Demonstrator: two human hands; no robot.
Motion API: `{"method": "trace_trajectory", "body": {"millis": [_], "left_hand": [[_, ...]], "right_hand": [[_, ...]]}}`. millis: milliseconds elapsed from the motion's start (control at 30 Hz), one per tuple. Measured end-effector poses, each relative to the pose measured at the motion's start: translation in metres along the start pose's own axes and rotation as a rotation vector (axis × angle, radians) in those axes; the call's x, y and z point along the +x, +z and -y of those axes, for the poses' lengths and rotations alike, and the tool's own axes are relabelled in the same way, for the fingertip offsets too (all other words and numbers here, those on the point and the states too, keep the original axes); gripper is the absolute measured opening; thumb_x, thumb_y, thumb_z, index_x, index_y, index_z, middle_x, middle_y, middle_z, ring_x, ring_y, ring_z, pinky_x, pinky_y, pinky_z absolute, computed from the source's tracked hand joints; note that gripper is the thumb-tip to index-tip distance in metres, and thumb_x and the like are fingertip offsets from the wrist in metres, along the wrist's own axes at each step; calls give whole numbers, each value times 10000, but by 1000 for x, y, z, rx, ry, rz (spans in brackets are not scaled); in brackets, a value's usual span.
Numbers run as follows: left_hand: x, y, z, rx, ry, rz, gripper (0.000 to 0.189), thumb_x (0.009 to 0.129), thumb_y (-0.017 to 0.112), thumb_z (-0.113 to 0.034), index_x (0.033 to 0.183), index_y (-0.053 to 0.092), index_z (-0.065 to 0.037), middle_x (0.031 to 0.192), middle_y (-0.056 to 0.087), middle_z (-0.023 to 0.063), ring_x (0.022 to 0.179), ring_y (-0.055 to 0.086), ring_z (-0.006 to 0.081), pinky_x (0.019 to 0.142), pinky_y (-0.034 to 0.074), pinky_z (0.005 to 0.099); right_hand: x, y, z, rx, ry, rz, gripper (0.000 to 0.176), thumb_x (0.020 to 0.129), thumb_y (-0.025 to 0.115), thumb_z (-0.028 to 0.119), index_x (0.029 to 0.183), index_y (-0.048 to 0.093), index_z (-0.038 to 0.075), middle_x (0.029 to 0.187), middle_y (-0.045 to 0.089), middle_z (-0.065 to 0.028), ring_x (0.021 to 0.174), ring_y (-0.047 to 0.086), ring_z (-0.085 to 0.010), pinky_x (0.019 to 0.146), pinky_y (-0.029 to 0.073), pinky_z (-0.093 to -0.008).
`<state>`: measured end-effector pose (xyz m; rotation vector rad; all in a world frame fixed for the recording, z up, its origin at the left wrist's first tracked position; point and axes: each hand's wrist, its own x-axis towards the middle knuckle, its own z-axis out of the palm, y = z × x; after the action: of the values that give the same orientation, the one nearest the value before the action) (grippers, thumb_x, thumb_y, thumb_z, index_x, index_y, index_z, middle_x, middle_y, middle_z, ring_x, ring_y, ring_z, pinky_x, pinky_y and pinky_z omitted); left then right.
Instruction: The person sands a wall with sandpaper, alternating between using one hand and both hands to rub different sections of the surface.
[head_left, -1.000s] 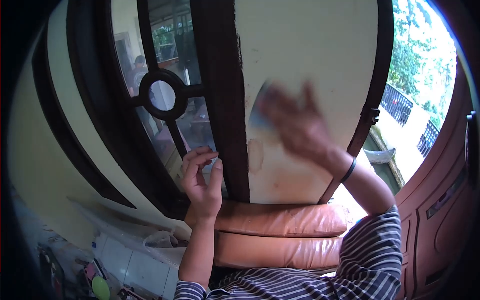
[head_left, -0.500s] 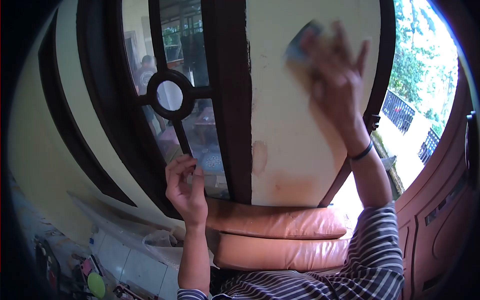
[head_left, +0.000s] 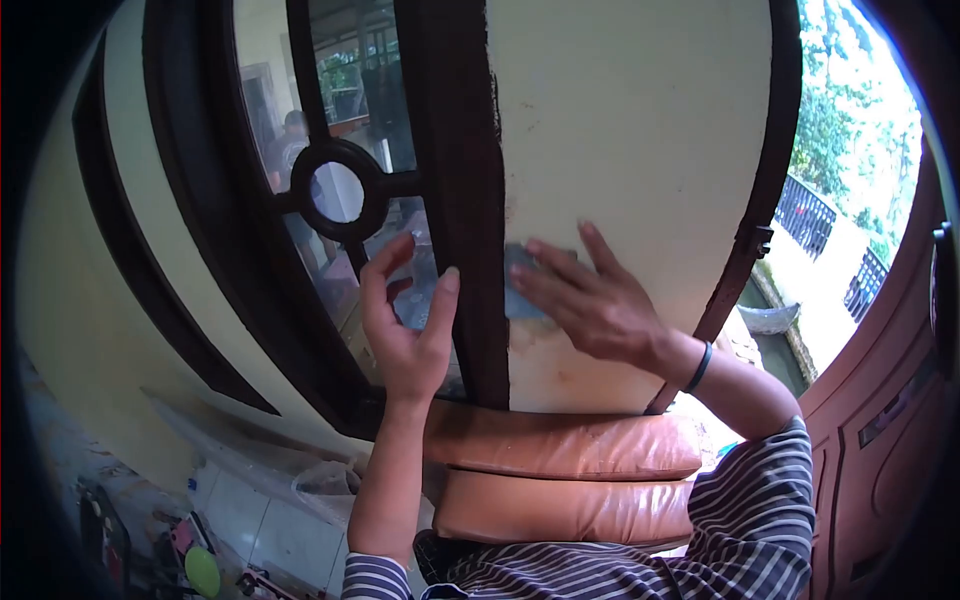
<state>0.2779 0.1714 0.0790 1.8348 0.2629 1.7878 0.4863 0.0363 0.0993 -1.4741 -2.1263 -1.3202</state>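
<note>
My right hand (head_left: 600,305) presses a flat blue-grey sheet (head_left: 522,292) against the cream wall panel (head_left: 630,130), beside the dark window frame. Whether the sheet is sandpaper or cloth I cannot make out, as the fingers cover part of it. Orange-brown stains (head_left: 570,375) mark the wall below. In front of the window glass, my left hand (head_left: 408,325) is raised, its fingers curved and thumb apart, with nothing in it.
Two stacked orange-brown cushions (head_left: 570,447) lie under the wall panel. The dark wooden window frame (head_left: 455,150) has a ring in its lattice. At right are an opening to the outdoors and a brown door (head_left: 865,470). Clutter with a green round object (head_left: 202,572) lies lower left.
My right hand has moved down and left across the wall with the sheet, from the upper panel to beside the window frame. My left hand has risen slightly and moved right, fingers spreading.
</note>
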Motion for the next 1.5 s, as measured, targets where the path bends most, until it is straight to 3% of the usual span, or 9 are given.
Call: {"method": "trace_trajectory", "body": {"millis": [67, 200, 333, 367, 500, 600, 700, 800, 1500], "left_hand": [[12, 9, 4, 8, -15, 20, 598, 872, 772, -163, 1385, 505, -10, 1306, 573, 105, 1201, 550, 211, 1011, 416, 348], [30, 28, 7, -29, -3, 54, 784, 822, 825, -222, 1461, 425, -7, 1332, 542, 141, 1223, 537, 253, 1021, 416, 375], [37, 47, 5, -67, 18, 92, 908, 812, 839, -219, 1526, 322, -1, 1362, 488, 178, 1287, 487, 279, 1091, 380, 405], [39, 50, 5, -63, 8, 99, 922, 812, 841, -217, 1531, 306, 2, 1369, 471, 180, 1298, 477, 284, 1100, 374, 407], [47, 56, 7, -83, -35, 117, 957, 813, 844, -215, 1540, 266, 17, 1392, 417, 184, 1331, 443, 293, 1132, 349, 410], [48, 61, 8, -133, -50, 111, 955, 816, 843, -218, 1535, 264, 27, 1393, 417, 181, 1328, 448, 287, 1138, 349, 405], [48, 63, 7, -189, -58, 109, 947, 820, 841, -209, 1531, 265, 35, 1392, 431, 176, 1318, 463, 278, 1125, 371, 395], [48, 62, 8, -218, -59, 124, 937, 825, 835, -182, 1530, 258, 41, 1393, 442, 171, 1301, 486, 266, 1102, 403, 383], [48, 61, 5, -247, -80, 125, 921, 833, 822, -135, 1522, 245, 68, 1395, 443, 173, 1282, 502, 235, 1078, 426, 358]], "right_hand": [[-12, -4, 1, -20, -13, 7, 627, 819, 623, 89, 1440, 541, 125, 1447, 572, -6, 1465, 395, -272, 1158, 214, -712], [-15, -20, -4, -167, 453, -336, 533, 743, 554, -24, 1247, 705, 64, 1354, 657, -72, 1431, 429, -397, 1203, 118, -660], [-21, 18, 23, -154, 686, -470, 447, 865, 478, 60, 1254, 696, 31, 1382, 635, -110, 1435, 387, -470, 1213, 108, -639], [-25, 30, 28, -149, 723, -499, 477, 821, 485, 110, 1240, 712, 80, 1399, 629, -58, 1441, 376, -464, 1211, 85, -660], [-35, 39, 41, -176, 716, -453, 409, 994, 455, 227, 1263, 681, 17, 1405, 608, -140, 1430, 361, -515, 1193, 126, -679], [-41, 39, 43, -125, 713, -429, 406, 994, 454, 229, 1247, 689, 14, 1393, 616, -137, 1430, 360, -514, 1195, 133, -676], [-51, 50, 49, -98, 731, -440, 437, 875, 469, 166, 1224, 723, 99, 1412, 611, -62, 1447, 354, -481, 1205, 103, -666], [-53, 47, 52, -108, 699, -418, 404, 964, 465, 214, 1220, 704, 14, 1390, 617, -137, 1428, 355, -527, 1194, 145, -679], [-57, 49, 54, -98, 706, -402, 416, 893, 504, 165, 1240, 700, 47, 1423, 595, -127, 1437, 345, -524, 1187, 143, -693]]}}
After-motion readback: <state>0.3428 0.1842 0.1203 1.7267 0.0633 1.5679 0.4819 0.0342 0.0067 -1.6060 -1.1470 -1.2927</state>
